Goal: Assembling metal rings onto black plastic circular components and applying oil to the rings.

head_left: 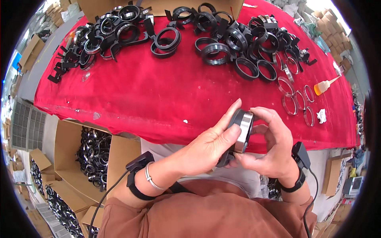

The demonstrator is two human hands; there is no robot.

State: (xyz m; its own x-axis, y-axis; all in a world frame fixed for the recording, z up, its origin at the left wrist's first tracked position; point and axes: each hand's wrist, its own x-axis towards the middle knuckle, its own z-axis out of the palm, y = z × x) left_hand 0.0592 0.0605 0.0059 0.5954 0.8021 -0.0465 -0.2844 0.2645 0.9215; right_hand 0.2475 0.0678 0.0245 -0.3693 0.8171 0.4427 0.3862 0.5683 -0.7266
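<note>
A black ring with a shiny silver metal band (245,133) round it is held up on edge between my hands, just over the table's front edge. My left hand (206,146) grips its left side, the thumb lying across the silver band. From the right, my right hand (276,146) curls round the ring, with thumb and fingers at its rim. Part of the ring, with a dark piece low on it, is hidden behind my fingers. Nearest on the table to my right hand are several loose thin silver rings (309,116).
Black rings with arms (166,39) lie heaped along the far side of the red-covered table (131,91). A small bottle of orange liquid (320,88) and crumpled white tissue (321,116) are at right. An open carton (67,150) of black rings stands below left.
</note>
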